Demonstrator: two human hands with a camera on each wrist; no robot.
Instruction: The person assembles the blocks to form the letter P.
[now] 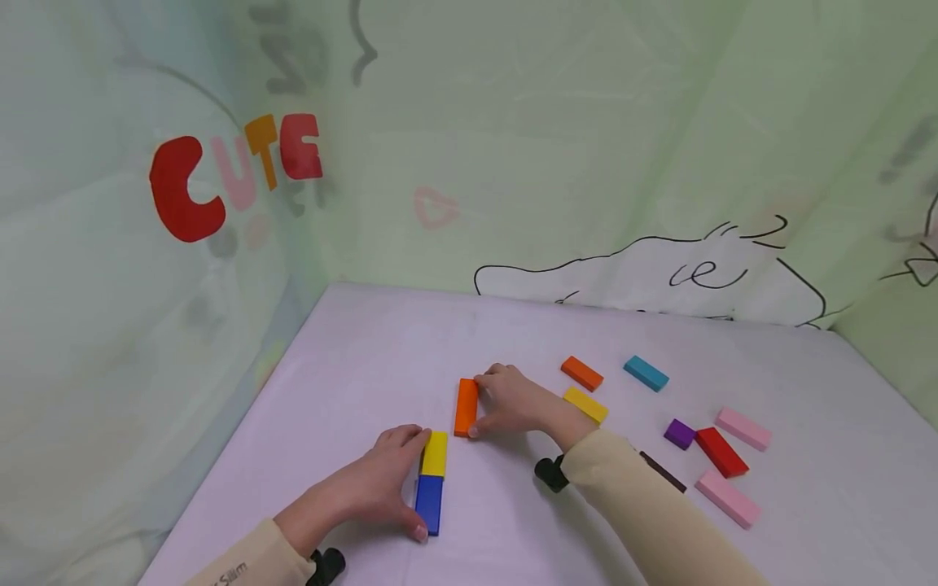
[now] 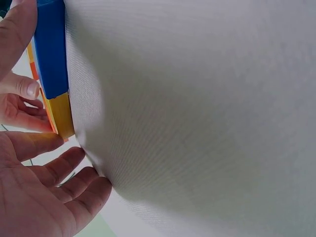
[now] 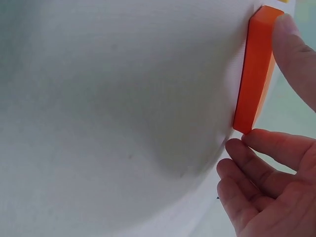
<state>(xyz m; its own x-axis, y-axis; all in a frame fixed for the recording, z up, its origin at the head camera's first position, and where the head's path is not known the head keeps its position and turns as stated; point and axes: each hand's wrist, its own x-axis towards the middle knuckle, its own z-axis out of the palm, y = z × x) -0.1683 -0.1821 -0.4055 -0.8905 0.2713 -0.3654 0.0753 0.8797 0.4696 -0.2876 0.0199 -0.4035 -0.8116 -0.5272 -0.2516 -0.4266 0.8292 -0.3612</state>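
- Left hand (image 1: 384, 480) pinches a two-block row lengthwise: thumb at near end of blue block (image 1: 429, 506), index finger at far end of front yellow block (image 1: 435, 454).
- Blue and front yellow blocks lie flat on the table (image 1: 352, 350), end to end, touching; blue nearer the person.
- Right hand (image 1: 513, 399) pinches the long orange block (image 1: 466, 407) by its ends, thumb at near end, index finger at far end; other fingers spread loosely beyond it.
- Long orange block lies just beyond and right of the row, small gap between.
- Hands apart from each other, near.
- Back yellow block (image 1: 586, 407) partly covered by right wrist; small orange block (image 1: 582, 373) just behind it, teal block (image 1: 646, 373) further right.
- Right side: purple block (image 1: 680, 434) by red block (image 1: 721, 452), can't tell if touching; one pink block (image 1: 743, 428) behind red, another pink block (image 1: 729, 498) in front.
- Thin dark strip (image 1: 663, 472) beside right sleeve (image 1: 637, 496).
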